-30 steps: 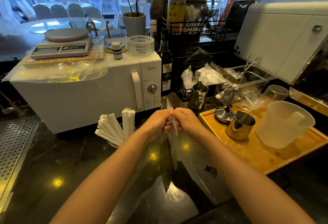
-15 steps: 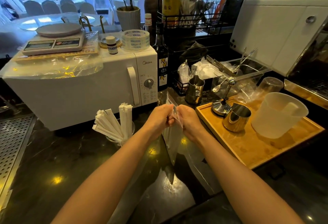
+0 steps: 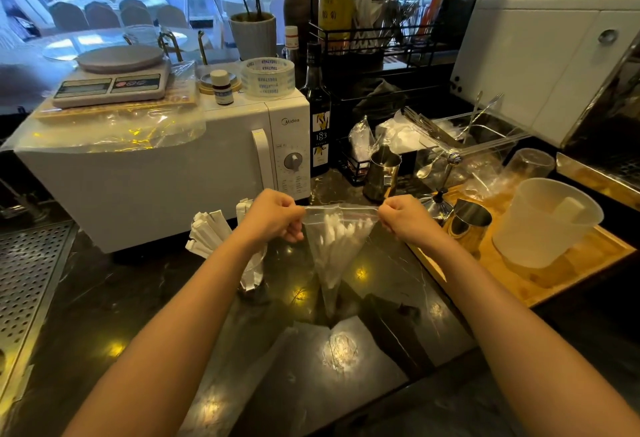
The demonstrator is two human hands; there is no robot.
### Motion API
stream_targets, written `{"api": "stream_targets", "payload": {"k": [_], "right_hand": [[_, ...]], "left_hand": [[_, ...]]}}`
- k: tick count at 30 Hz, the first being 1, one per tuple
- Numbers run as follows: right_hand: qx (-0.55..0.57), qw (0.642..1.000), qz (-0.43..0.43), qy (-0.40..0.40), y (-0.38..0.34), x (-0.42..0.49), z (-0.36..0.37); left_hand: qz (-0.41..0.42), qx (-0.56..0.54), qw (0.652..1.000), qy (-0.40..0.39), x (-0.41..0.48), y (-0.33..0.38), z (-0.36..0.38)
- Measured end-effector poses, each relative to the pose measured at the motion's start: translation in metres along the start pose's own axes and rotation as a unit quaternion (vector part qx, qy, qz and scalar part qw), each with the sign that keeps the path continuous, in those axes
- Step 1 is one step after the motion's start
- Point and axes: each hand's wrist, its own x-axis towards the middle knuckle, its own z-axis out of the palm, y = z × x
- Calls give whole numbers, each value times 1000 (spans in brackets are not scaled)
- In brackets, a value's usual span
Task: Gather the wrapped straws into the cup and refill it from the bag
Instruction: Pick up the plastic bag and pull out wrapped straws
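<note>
A clear plastic bag [image 3: 337, 246] of white wrapped straws hangs upright over the dark counter, its top edge stretched wide. My left hand [image 3: 275, 216] pinches the bag's top left corner and my right hand [image 3: 403, 218] pinches the top right corner. Just left of my left forearm stands a glass cup [image 3: 254, 273], partly hidden by the arm, with wrapped straws [image 3: 209, 234] fanning out of it.
A white microwave [image 3: 166, 173] stands behind the cup. On the right a wooden tray [image 3: 540, 273] holds a steel pitcher [image 3: 467, 225] and a translucent plastic jug [image 3: 543, 221]. A syrup bottle [image 3: 318, 117] and another steel pitcher [image 3: 382, 173] stand behind. A perforated metal grate [image 3: 27, 284] lies left.
My hands were together at the bag's top; they have moved apart, stretching the bag's top wide so the straws inside show.
</note>
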Motion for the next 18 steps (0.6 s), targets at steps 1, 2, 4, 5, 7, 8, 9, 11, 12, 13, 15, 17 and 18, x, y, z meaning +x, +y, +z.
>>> {"api": "stream_targets", "payload": {"k": [1, 2, 4, 5, 7, 8, 9, 11, 12, 13, 15, 17, 18], "right_hand": [[-14, 1000, 8, -2, 2, 0, -1], [-24, 1000, 15, -4, 2, 0, -1], [-31, 999, 26, 0, 2, -1, 0], [-31, 999, 29, 3, 3, -2, 0], [-38, 999, 31, 0, 3, -5, -1], [-42, 999, 32, -7, 3, -8, -2], [-43, 998, 34, -19, 2, -11, -3], [-29, 997, 47, -49, 0, -17, -6], [-5, 996, 61, -65, -1, -20, -8], [44, 992, 81, -80, -1, -23, -9], [192, 963, 146, -120, 2, -27, -11], [308, 913, 204, -174, 9, -29, -9], [345, 888, 225, -205, 13, -30, -6]], "left_hand": [[-3, 6, 1000, 1, 0, 0, 0], [-5, 16, 1000, 4, -1, 0, 0], [0, 27, 999, 18, 0, 1, 2], [4, 26, 999, 23, 0, 1, 2], [10, 18, 999, 27, 1, 4, 2], [16, 13, 999, 27, 2, 6, 2], [22, 11, 999, 25, 2, 9, 2], [39, 19, 999, 12, 3, 16, 3], [50, 30, 998, 2, 4, 20, 3], [64, 45, 997, -8, 4, 25, 4], [97, 80, 992, -15, 5, 34, 5], [124, 115, 985, -14, 8, 44, 6], [137, 137, 981, -21, 9, 49, 6]]}}
